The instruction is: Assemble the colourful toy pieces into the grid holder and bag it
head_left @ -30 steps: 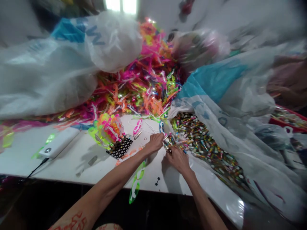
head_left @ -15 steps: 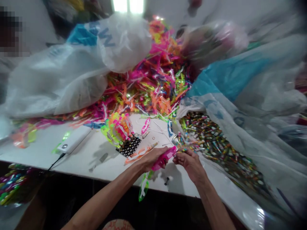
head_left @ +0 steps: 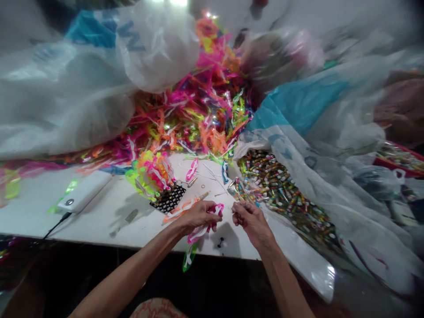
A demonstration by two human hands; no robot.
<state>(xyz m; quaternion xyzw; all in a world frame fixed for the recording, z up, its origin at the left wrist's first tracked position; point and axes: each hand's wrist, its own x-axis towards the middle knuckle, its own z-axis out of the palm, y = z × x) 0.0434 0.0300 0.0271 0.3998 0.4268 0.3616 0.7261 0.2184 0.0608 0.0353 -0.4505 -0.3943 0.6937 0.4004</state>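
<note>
The translucent pink plastic strip, pinched by the left hand and hanging below its fingers, is best gripped close to the looped end just left of the right hand's fingertips, which are bunched together, whether around anything cannot be told.

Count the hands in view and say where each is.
2: the left hand, holding a pink strip; and the right hand, apart from it, nearer the small tubes. Both show clearly; others could be hidden behind the bags.
</note>
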